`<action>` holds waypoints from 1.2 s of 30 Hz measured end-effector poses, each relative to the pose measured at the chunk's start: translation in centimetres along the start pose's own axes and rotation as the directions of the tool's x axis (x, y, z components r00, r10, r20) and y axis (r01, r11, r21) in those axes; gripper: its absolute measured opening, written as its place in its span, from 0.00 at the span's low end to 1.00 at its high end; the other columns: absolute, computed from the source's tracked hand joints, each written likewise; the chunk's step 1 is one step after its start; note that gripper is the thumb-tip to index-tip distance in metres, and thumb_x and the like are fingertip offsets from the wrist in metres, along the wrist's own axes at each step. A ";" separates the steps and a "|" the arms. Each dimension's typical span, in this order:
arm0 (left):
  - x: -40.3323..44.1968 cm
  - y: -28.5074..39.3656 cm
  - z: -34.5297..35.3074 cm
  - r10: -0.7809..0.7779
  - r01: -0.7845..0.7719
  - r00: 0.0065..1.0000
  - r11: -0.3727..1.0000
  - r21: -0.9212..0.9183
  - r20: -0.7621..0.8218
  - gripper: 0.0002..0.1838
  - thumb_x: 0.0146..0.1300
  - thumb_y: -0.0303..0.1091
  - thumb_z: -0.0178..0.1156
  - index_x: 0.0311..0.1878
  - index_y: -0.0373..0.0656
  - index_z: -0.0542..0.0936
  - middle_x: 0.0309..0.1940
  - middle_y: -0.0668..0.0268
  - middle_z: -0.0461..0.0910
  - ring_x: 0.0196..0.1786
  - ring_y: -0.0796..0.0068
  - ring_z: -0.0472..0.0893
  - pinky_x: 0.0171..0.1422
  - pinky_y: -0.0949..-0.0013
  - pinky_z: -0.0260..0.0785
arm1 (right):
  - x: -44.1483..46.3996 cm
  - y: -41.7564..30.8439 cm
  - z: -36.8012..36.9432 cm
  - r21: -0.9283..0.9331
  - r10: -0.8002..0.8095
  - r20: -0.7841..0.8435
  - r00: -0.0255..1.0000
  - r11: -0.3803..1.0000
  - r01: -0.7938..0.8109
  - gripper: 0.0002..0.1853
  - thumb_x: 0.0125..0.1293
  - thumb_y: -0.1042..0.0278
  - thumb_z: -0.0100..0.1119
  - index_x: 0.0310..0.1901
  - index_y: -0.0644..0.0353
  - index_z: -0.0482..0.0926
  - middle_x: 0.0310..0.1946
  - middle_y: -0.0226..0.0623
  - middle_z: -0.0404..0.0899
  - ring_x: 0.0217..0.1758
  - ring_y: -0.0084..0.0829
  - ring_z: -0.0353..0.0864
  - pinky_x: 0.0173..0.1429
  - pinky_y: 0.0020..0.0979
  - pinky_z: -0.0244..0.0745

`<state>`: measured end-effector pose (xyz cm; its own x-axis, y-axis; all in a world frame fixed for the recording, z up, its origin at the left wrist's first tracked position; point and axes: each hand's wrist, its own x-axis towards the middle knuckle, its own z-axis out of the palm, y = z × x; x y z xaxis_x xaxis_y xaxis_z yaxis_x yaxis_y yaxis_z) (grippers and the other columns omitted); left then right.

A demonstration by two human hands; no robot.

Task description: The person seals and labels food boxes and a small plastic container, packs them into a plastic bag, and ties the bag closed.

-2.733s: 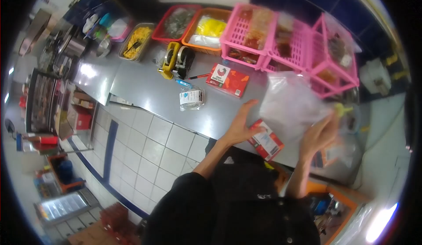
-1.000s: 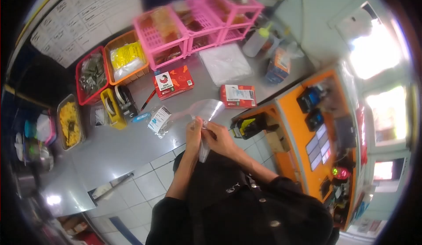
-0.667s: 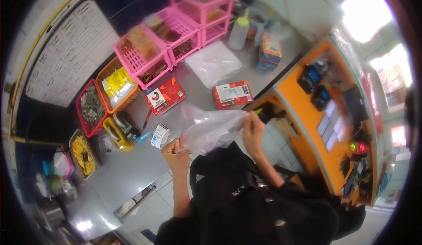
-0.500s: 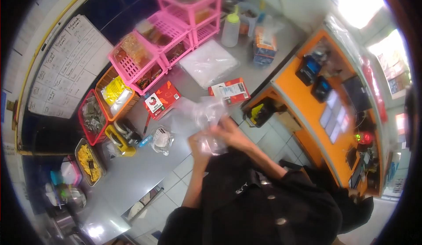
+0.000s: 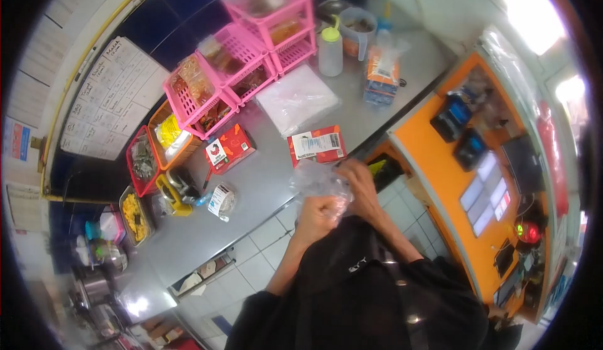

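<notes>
A clear plastic bag (image 5: pixel 317 181) is bunched up in front of my body, near the counter's edge. My left hand (image 5: pixel 318 217) is closed in a fist round its lower part. My right hand (image 5: pixel 362 190) is at the bag's right side, with bent fingers gripping the film; its fingertips are partly hidden. Just beyond the bag lies a red box with a white label (image 5: pixel 317 146). To the left, another red box (image 5: pixel 230 149) and a clear-wrapped round item with a printed label (image 5: pixel 222 202) rest on the counter.
Pink stacked baskets (image 5: pixel 235 48) stand at the back, beside a stack of white sheets in plastic (image 5: pixel 298 100). A squeeze bottle (image 5: pixel 330 53) and a measuring jug (image 5: pixel 358 32) are farther right. A yellow tape dispenser (image 5: pixel 173 200) sits left. An orange shelf unit (image 5: pixel 433 127) is on the right.
The bag, spread wider and blurred before, is now bunched more tightly. My left hand has shifted right and closed into a fist on it, and my right hand has moved to the right.
</notes>
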<state>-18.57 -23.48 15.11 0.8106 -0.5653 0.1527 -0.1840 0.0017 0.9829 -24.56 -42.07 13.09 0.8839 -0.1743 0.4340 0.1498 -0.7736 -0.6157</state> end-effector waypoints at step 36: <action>9.8 -6.7 5.2 -0.210 0.040 0.962 0.741 0.670 0.175 0.37 0.38 0.47 0.79 0.45 0.40 0.66 0.45 0.51 0.69 0.51 0.50 0.71 0.57 0.57 0.66 | 3.6 15.9 -11.3 0.517 0.769 -0.061 0.636 0.569 -0.639 0.16 0.72 0.59 0.57 0.44 0.69 0.75 0.16 0.31 0.72 0.14 0.22 0.70 0.19 0.28 0.65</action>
<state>-12.27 -33.28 9.50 0.7212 -0.6883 -0.0779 -0.4763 -0.5744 0.6657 -24.00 -61.84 12.28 0.6507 -0.7428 -0.1576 -0.2503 -0.0138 -0.9681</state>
